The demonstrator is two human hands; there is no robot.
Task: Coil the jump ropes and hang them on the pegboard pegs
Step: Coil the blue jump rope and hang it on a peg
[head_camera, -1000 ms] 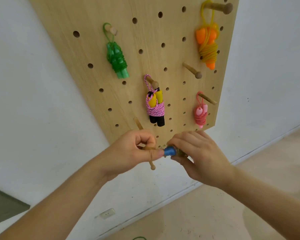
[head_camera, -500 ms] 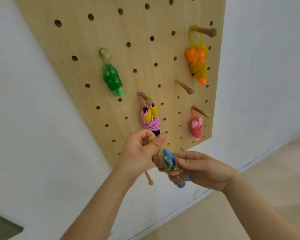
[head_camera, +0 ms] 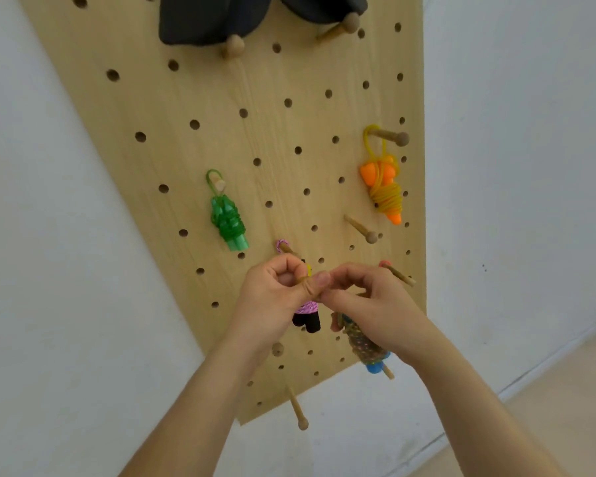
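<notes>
Hung on the pale wooden pegboard (head_camera: pixel 255 132) are a green plastic rope bundle (head_camera: pixel 228 220), an orange bundle (head_camera: pixel 383 187) and a pink braided bundle (head_camera: pixel 306 308). A speckled bundle with blue handles (head_camera: pixel 363 344) is held by the right hand (head_camera: pixel 370 302), its tan loop (head_camera: pixel 303 279) pinched by the left hand (head_camera: pixel 276 296), not yet hooked. A white wall (head_camera: pixel 49 235) and beige floor (head_camera: pixel 565 414) are seen.

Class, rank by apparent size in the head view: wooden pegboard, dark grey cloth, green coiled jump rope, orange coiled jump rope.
Largest: wooden pegboard
Then: dark grey cloth
Smallest, alike: green coiled jump rope and orange coiled jump rope
</notes>
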